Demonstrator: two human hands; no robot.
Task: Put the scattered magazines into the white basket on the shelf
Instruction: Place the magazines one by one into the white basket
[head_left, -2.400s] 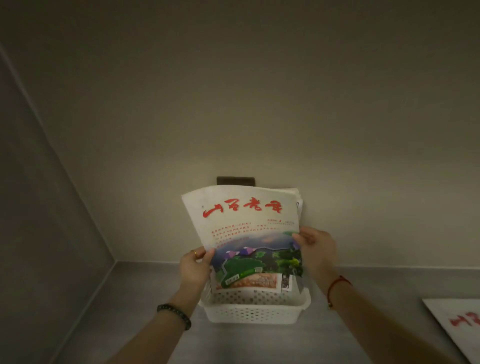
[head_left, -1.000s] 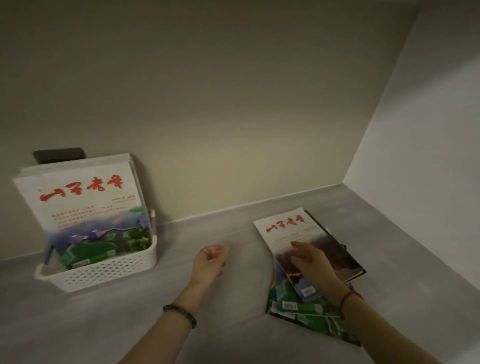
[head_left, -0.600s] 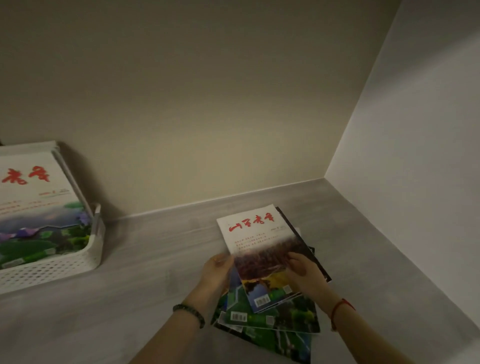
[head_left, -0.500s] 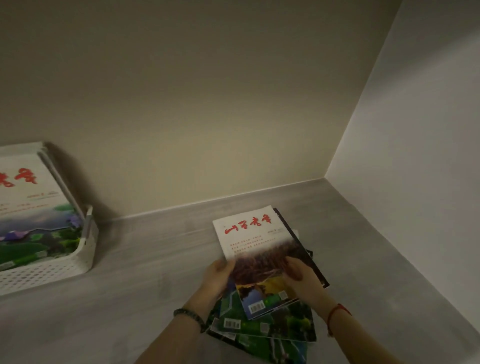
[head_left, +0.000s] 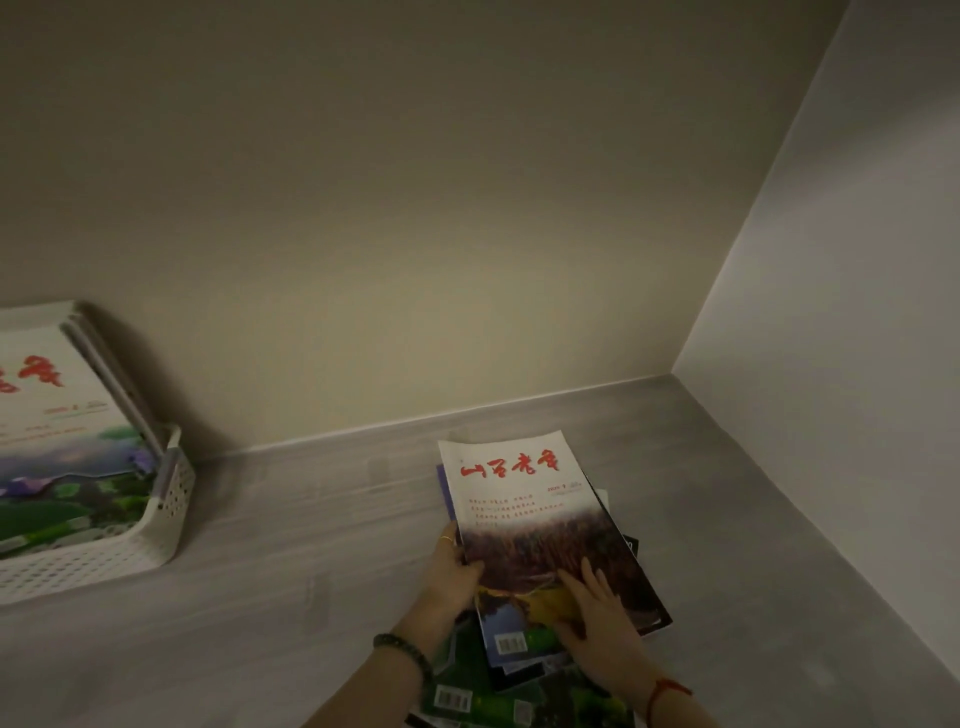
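Glossy paper under both hands: the left hand pinches the left edge of the top magazine, while the right hand lies flat, fingers extended, on its lower cover. It tops a loose pile on the grey shelf. Slick covers could slide, dragging lower issues along. The white basket stands well left, already holding magazines. Half a second ago the pile sat more splayed.

The scene is dim, with a soft warm glow on the back wall at the centre. The right wall looks paler. Corners darken, lines bend slightly at the edges, and the lower frame is a little soft.
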